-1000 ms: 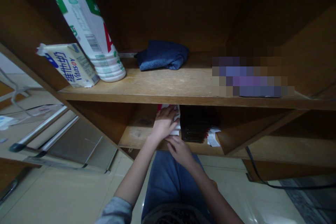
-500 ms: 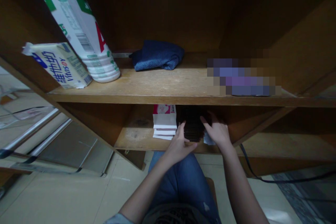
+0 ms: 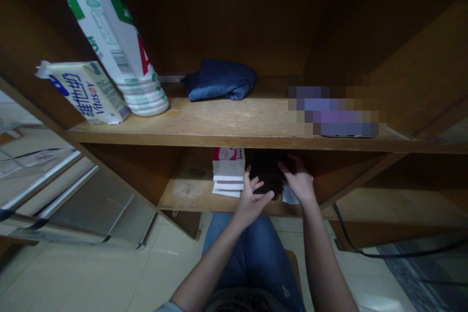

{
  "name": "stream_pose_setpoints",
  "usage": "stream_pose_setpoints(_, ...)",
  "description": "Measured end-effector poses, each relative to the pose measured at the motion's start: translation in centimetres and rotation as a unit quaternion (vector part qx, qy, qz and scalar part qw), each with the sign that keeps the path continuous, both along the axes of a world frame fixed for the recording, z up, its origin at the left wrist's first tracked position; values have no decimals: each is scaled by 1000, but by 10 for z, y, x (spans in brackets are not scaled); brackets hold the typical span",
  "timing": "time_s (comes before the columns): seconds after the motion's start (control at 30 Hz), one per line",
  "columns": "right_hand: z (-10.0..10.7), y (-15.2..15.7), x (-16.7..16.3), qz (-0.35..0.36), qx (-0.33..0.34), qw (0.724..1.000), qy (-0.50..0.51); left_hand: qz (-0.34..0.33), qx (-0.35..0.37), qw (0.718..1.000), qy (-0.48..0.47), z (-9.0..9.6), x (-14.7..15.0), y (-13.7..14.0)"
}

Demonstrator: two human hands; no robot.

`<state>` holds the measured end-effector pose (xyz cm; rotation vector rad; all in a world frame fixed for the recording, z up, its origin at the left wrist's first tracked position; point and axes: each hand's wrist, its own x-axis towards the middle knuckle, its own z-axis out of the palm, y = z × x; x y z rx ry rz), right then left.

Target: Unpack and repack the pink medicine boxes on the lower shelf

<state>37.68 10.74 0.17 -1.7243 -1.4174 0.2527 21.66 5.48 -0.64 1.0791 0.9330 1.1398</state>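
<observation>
On the lower shelf lies a dark stack of thin flat pieces (image 3: 268, 168), too dim to name further. My left hand (image 3: 252, 202) is at its front left corner, fingers spread and palm turned toward it, holding nothing. At the stack's right side rests my right hand (image 3: 300, 181), with fingers and thumb apart; whether its far fingertips touch the stack is hard to see. A crumpled white paper or wrapper (image 3: 290, 195) sticks out below the right thumb. Just left of the stack stands a pile of white boxes (image 3: 228, 169) with a pink-red top.
The upper shelf (image 3: 219, 129) holds a soy milk carton (image 3: 93, 92), a large white bottle (image 3: 113, 44), a folded blue cloth (image 3: 221, 79) and a blurred-out item (image 3: 331, 112). A black cable (image 3: 351, 241) hangs at right. Metal rails (image 3: 44, 185) stand at left.
My left hand has loosened from the stack's left side, its fingers now spread. The dark stack looks less even at its front. My right hand has barely moved.
</observation>
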Motion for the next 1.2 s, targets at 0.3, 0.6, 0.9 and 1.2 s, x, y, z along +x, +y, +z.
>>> stream_pose_setpoints(0.3,9,-43,-20,92,84,964,235,66,-29,995,-65,34,-10,-3)
stream_pose_setpoints(0.6,9,-56,-46,208,98,952,203,52,65,996,36,18,-44,-3)
stream_pose_setpoints(0.9,15,-71,-56,285,144,943,89,81,258,948,169,32,-68,-7)
stream_pose_setpoints(1.2,8,-70,-51,328,82,931,141,34,298,934,194,34,-74,-11)
